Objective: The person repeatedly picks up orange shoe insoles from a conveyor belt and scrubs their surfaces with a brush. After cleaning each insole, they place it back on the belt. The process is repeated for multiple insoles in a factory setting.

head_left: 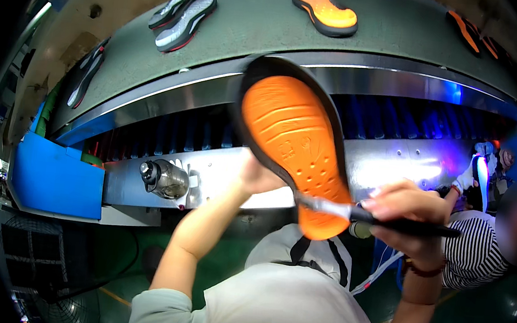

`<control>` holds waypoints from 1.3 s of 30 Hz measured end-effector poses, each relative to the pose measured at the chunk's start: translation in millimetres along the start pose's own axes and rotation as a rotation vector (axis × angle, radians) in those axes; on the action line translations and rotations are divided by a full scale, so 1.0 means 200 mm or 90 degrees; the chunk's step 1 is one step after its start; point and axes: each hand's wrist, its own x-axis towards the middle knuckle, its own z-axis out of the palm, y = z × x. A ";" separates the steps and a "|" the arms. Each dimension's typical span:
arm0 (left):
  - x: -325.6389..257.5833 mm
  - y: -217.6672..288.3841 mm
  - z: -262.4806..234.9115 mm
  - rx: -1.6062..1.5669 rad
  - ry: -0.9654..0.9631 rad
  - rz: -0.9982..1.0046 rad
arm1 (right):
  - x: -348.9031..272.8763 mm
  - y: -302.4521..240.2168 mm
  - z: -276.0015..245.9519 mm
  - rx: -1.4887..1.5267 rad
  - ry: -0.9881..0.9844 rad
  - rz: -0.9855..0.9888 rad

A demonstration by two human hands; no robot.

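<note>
An orange shoe sole with a black rim (292, 124) is tilted up in front of me, its wide end away from me. My left hand (256, 175) grips its left edge from the side, with the fingers mostly hidden behind it. My right hand (410, 206) is closed round the black handle of a brush (400, 224). The brush head reaches across the sole's narrow near end, at its inner left rim. Creases and small holes mark the orange surface.
Beyond a metal rail, a green conveyor belt (247, 25) carries grey soles (186, 23) and an orange sole (326, 10). A dark-capped bottle (165, 179) stands on the metal ledge (121, 182). A co-worker in a striped top (476, 250) works at the right. A blue box (58, 175) is at left.
</note>
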 end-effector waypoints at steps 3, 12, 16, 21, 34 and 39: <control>0.10 -0.19 -0.05 0.170 0.226 -0.015 | -0.05 0.26 0.06 0.047 0.128 0.130; 0.13 -0.35 -0.04 0.199 0.262 -0.129 | -0.09 0.56 0.06 0.177 0.368 0.303; 0.13 -0.41 -0.06 0.214 0.225 -0.124 | -0.01 0.56 0.02 0.145 0.413 0.244; 0.14 -0.44 -0.08 0.315 0.418 -0.013 | 0.05 0.50 0.16 -0.339 0.353 0.015; 0.14 -0.39 0.10 0.251 0.257 -0.031 | -0.13 0.29 0.08 -0.029 0.164 0.076; 0.18 -0.46 0.14 0.234 0.155 -0.083 | 0.07 0.33 -0.02 0.037 0.257 0.159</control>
